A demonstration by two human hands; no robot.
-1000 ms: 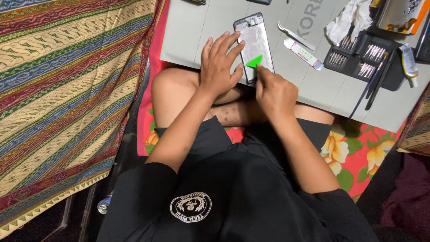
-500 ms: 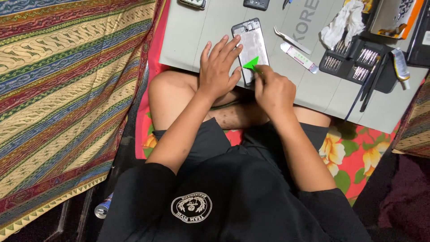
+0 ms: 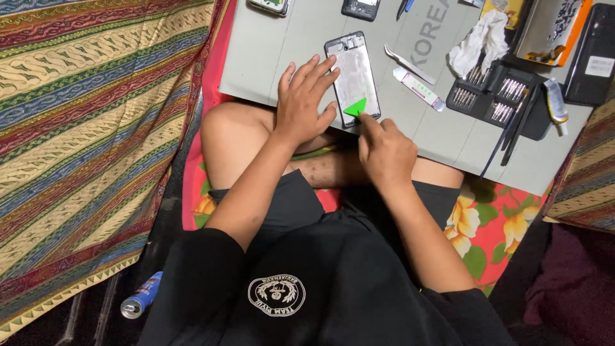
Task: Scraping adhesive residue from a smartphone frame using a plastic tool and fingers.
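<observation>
The opened phone (image 3: 352, 77), a flat rectangle with a dull grey inside and a thin dark frame, lies on the smooth pale grey mat (image 3: 269, 57) near its front edge. The left hand (image 3: 304, 102) lies flat with fingers spread, pressing on the left side of the phone. The right hand (image 3: 384, 150) is closed narrow around a small green triangular pick (image 3: 356, 107), whose tip sits at the lower edge of the phone. To the right lie thin metal tweezers (image 3: 409, 64), a small white tube (image 3: 419, 88) with a label, a crumpled white cloth (image 3: 479, 41), and a black tray of screwdriver bits (image 3: 496, 99). A striped woven cloth (image 3: 96, 128) covers the left side, and a blue can (image 3: 142, 296) lies below it.
</observation>
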